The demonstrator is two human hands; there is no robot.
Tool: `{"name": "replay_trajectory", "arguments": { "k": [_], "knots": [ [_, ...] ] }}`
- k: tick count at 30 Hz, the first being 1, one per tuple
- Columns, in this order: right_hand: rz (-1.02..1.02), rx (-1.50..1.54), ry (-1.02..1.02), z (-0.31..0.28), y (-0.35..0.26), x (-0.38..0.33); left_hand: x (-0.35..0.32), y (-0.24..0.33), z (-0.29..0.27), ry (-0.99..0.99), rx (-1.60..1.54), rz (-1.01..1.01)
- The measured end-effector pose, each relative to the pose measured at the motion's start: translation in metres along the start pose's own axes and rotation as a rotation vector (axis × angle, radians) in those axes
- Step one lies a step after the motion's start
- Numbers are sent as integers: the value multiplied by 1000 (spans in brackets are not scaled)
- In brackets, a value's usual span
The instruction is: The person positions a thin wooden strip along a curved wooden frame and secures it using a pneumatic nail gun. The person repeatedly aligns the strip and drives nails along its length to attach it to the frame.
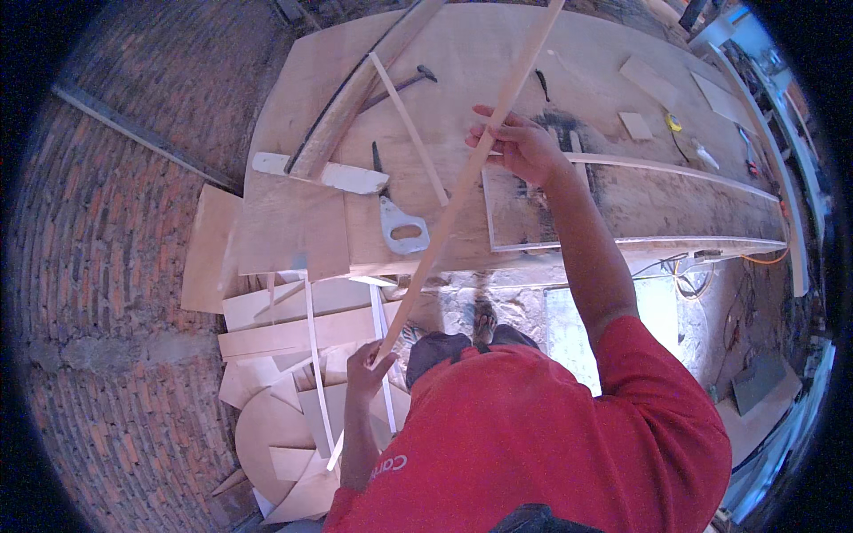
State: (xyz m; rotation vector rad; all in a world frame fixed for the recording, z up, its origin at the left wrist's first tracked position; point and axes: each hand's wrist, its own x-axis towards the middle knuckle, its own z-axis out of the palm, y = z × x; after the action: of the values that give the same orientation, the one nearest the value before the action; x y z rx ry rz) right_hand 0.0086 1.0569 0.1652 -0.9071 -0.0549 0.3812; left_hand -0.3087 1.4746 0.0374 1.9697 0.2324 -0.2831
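Note:
I hold a long thin wooden strip (453, 200) that runs diagonally from low near my body up past the far edge of the workbench. My left hand (369, 366) grips its lower end, close to my red shirt. My right hand (518, 147) is closed around the strip higher up, above the plywood benchtop (293, 222). A second thin strip (410, 129) lies flat on the bench just left of the held one.
A handsaw (400, 222), a hammer (404, 83) and a curved wooden piece (355, 93) lie on the bench, with small blocks and a yellow tape measure (674, 123) at the far right. Plywood offcuts (284, 391) pile on the floor below left. A brick wall (107, 266) stands left; cables (693, 275) right.

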Motion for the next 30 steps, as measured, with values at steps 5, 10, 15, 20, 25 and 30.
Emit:
{"name": "replay_trajectory", "arguments": {
  "k": [5,10,15,20,25,30],
  "knots": [
    [-24,30,-40,-9,3,-30,34,51,9,-110,31,111],
    [-39,155,-158,3,20,-55,85,109,17,-273,-126,123],
    [-43,285,-294,28,37,-77,113,150,35,-591,-522,-114],
    [-90,265,-307,43,46,-88,122,147,34,-839,-635,-200],
    [-101,138,-51,60,50,-101,124,140,30,-855,-548,-174],
    [-69,-64,112,63,56,-112,125,125,29,-876,-580,-86]
  ]
}}
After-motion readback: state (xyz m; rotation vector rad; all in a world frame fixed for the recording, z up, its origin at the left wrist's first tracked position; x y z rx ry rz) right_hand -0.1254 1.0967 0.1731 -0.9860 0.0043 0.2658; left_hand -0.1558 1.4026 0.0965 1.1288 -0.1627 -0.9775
